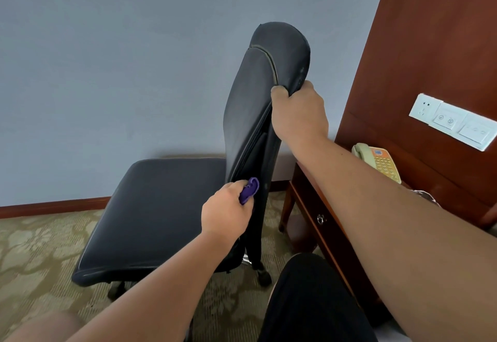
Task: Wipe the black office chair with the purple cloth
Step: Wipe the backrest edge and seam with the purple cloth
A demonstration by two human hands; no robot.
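The black office chair (161,207) stands side-on in the middle of the view, its seat to the left and its tall backrest upright. My right hand (298,115) grips the edge of the backrest near its top. My left hand (228,209) holds the purple cloth (248,191) bunched in its fingers and presses it against the lower edge of the backrest, just above the seat. Most of the cloth is hidden inside my hand.
A wooden bedside table (322,223) stands right of the chair, with a beige and orange telephone (379,161) on it. A wood panel with white sockets (454,123) rises behind. Patterned carpet (40,247) covers the floor; a blue-grey wall (107,72) is behind.
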